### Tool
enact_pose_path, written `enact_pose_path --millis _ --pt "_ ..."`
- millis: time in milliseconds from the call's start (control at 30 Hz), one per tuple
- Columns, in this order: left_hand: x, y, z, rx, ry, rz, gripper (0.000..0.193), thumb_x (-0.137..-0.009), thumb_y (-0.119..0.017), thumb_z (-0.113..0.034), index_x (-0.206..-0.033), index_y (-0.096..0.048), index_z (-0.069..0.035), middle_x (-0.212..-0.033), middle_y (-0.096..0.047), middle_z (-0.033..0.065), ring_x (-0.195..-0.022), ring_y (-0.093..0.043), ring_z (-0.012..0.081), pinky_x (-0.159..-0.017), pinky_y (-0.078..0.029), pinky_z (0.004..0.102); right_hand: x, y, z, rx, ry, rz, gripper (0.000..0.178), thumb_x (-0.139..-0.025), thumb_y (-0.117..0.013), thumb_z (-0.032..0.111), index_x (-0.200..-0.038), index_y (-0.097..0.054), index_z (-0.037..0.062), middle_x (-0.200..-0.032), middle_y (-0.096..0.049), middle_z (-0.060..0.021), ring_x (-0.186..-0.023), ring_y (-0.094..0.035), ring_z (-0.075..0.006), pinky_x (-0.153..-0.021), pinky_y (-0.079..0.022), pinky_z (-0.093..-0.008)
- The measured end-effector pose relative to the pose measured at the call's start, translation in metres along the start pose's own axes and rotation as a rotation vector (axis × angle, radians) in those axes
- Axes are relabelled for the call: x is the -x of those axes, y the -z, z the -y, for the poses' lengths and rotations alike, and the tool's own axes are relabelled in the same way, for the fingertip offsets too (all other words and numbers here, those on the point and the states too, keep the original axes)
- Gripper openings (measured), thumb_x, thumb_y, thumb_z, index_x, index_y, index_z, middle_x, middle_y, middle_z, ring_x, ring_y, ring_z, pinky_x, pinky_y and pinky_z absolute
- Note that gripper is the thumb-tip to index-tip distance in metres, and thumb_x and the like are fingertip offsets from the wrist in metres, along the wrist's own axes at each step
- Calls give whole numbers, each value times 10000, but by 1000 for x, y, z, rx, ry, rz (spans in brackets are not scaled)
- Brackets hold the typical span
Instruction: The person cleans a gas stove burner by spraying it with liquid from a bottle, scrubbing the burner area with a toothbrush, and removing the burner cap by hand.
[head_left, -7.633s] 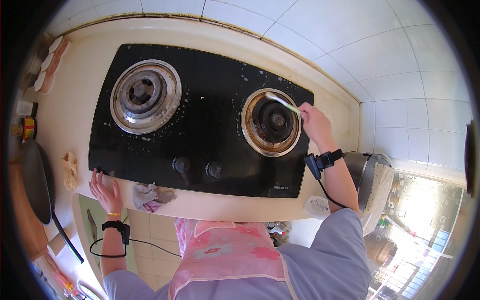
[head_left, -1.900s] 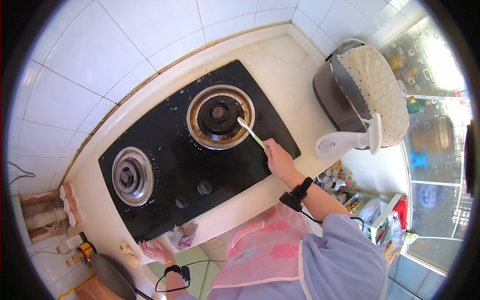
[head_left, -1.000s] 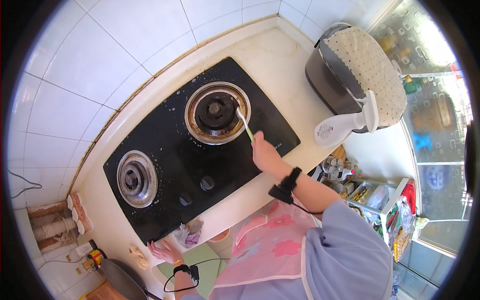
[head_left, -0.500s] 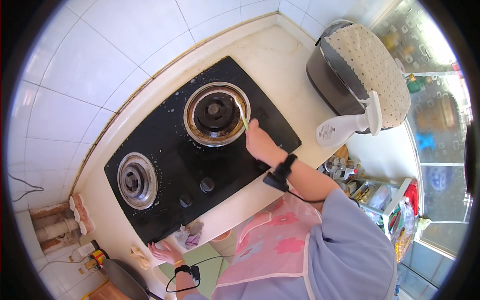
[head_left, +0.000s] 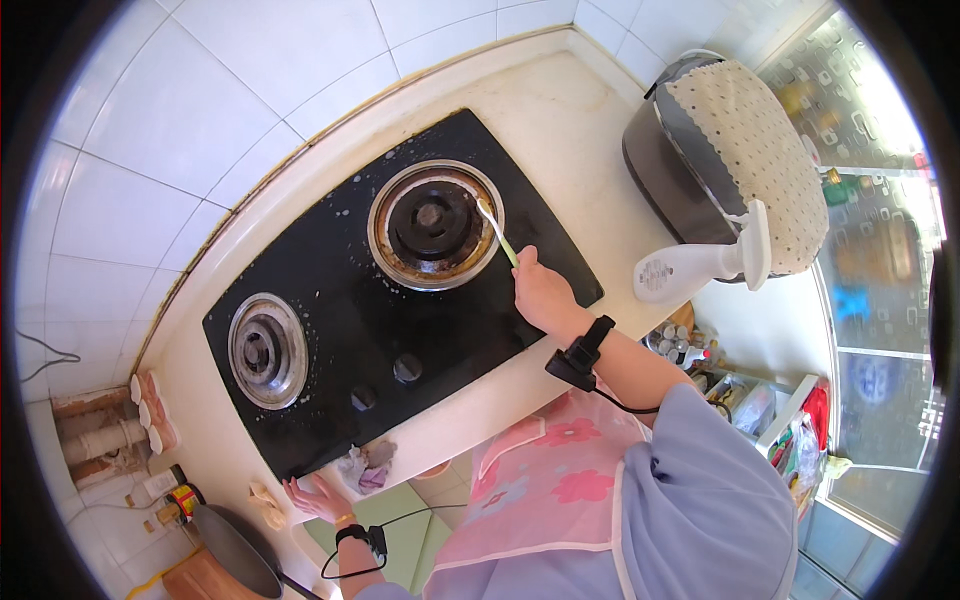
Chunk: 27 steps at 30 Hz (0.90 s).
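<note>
Pale kitchen table (head_left: 560, 110) in front of you, tiled wall (head_left: 270, 60) behind. Count, near to far: one dark pan (head_left: 235, 550) at your lower left, one crumpled grey-purple cloth (head_left: 366, 468) on the table's near edge, two knobs (head_left: 407, 368) on one black stove (head_left: 350, 310), one white spray bottle (head_left: 685, 270) off to the right, two burners, one grey appliance (head_left: 668, 190) under a dotted cover (head_left: 745, 150).

One toothbrush (head_left: 494, 224), white and green: it runs forward and left from your right hand (head_left: 548, 298), well apart from your left, bristle end at the right side of the brown-stained right burner (head_left: 428, 218). Left burner (head_left: 267, 350) is well apart from both hands.

Your left hand (head_left: 320, 500) is open, fingers spread at the stove's near-left corner, beside the cloth, nothing seen in it. Your right is closed, fingers curled round the toothbrush's green handle end.
</note>
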<state>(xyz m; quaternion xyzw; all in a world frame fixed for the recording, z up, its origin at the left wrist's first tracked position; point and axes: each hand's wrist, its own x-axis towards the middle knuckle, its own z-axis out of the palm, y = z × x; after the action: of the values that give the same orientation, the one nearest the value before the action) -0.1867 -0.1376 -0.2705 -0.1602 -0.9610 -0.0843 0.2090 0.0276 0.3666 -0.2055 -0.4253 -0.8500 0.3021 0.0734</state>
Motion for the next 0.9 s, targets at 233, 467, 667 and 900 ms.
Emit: enact_pose_path --millis 233,467,667,900 --pt "-4 3 -3 38 -9 4 450 -930 -544 -326 -1238 -457 -9 -1360 -421 159 -1251 -404 318 -1032 -309 452 56 -24 14 284 202 96 146 -872 -484 76 -955 -391 1 -811 -565 -175 -577 -623 -350 -474 -512 -441" --pt "0 5 -7 58 10 11 449 -930 -539 -342 -1223 -473 -9 -1368 -420 154 -1261 -388 324 -1043 -291 454 49 -15 -8 359 69 -1 130 -882 -470 77 -964 -399 4 -794 -566 -166 -581 -625 -337 -482 -517 -423" --pt "0 4 -4 68 5 28 449 -926 -542 -332 -1230 -471 -9 -1373 -420 150 -1255 -395 334 -1046 -281 463 56 -40 33 345 173 25 124 -891 -468 106 -951 -411 13 -782 -559 -167 -563 -616 -347 -452 -510 -432" --pt "-2 9 -8 119 -34 13 423 -930 -536 -294 -1223 -466 3 -1363 -419 166 -1243 -398 351 -1036 -280 480 55 -16 -2 438 102 -49 124 -881 -478 76 -961 -406 13 -807 -570 -166 -568 -620 -340 -465 -512 -422"
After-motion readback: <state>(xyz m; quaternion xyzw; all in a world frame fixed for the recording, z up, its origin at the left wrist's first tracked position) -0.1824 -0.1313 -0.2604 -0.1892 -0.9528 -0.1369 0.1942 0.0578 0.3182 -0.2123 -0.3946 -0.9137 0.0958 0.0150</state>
